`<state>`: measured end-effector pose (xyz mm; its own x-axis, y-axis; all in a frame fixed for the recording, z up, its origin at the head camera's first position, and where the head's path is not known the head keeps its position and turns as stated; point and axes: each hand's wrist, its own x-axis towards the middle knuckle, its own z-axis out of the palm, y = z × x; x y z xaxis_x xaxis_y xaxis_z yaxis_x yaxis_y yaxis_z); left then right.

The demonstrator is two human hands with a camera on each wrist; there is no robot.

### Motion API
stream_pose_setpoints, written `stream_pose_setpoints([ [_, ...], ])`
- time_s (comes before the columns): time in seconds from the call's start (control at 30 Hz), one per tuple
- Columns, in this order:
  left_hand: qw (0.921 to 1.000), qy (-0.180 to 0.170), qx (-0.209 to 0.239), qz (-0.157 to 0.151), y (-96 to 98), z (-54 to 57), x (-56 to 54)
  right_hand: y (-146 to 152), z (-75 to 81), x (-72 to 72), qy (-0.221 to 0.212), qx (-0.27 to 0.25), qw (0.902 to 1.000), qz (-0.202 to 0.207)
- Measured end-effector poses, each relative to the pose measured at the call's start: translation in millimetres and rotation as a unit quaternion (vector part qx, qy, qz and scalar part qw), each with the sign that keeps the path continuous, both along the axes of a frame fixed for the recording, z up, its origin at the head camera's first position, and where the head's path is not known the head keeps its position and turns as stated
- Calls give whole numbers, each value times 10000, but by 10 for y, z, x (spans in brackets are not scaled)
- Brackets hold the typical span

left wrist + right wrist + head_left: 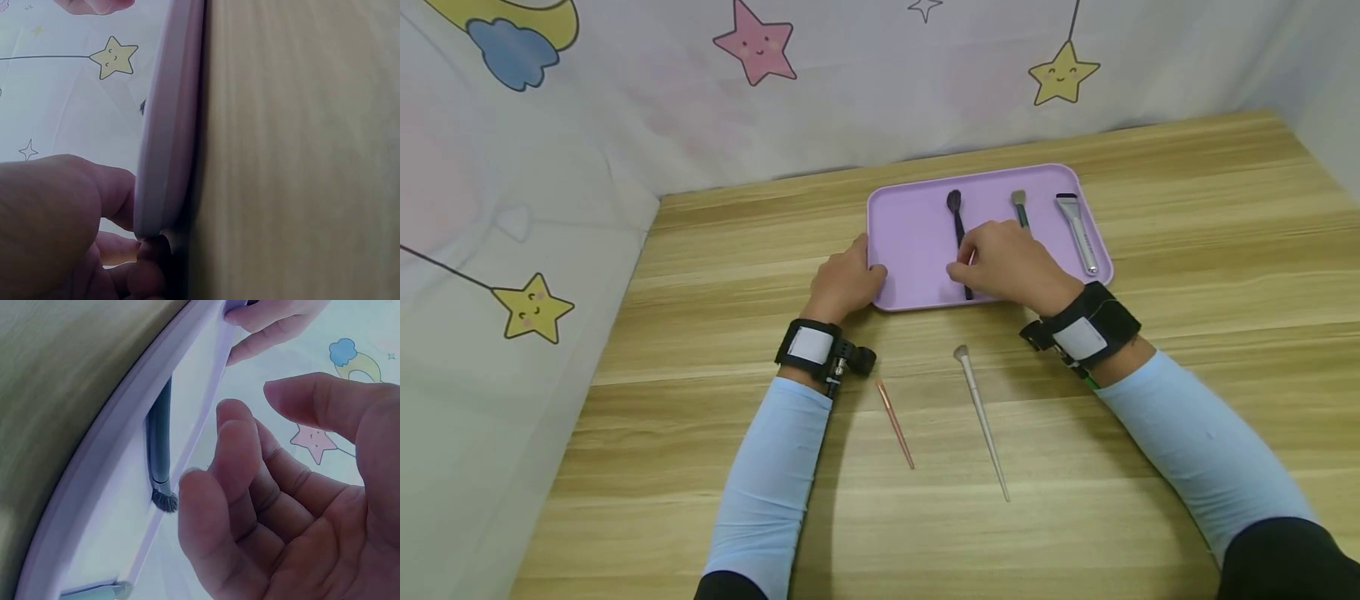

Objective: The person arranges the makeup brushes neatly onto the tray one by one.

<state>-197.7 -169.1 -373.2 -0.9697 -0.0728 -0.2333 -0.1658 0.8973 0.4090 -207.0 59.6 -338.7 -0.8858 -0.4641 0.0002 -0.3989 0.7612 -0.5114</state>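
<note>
My left hand grips the left end of a purple tray, thumb on the rim; in the left wrist view the other fingers curl at its corner. Over the tray's middle hovers my right hand, fingers loosely curled; the right wrist view shows nothing between thumb and fingertips. Beneath it lies a black makeup brush, its handle partly covered by the hand. A green-handled makeup brush lies beyond, its lower part hidden. At the tray's right end is a silver flat-topped makeup brush.
On the wooden table in front of the tray lie a short rose-gold makeup brush and a longer pale silver makeup brush. A white cloth printed with stars hangs behind the table.
</note>
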Motion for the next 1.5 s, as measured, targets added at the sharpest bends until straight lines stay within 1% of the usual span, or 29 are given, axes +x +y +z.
stream_pose_setpoints([
  [0.37,10000,-26,5,-9,-1,-8,-14,-23,25,48,-137,36,9998,115],
  [0.6,10000,-43,13,-10,1,1,-6,-42,34,69,-375,83,9989,265],
  [0.93,10000,-31,27,-14,-5,-8,-4,-45,56,94,-469,336,9971,496],
  [1.17,10000,-59,43,11,-3,-3,-3,-38,74,122,-638,550,9945,614],
  [1.5,10000,-11,72,-24,-3,-4,-5,-37,73,137,-822,757,9905,803],
])
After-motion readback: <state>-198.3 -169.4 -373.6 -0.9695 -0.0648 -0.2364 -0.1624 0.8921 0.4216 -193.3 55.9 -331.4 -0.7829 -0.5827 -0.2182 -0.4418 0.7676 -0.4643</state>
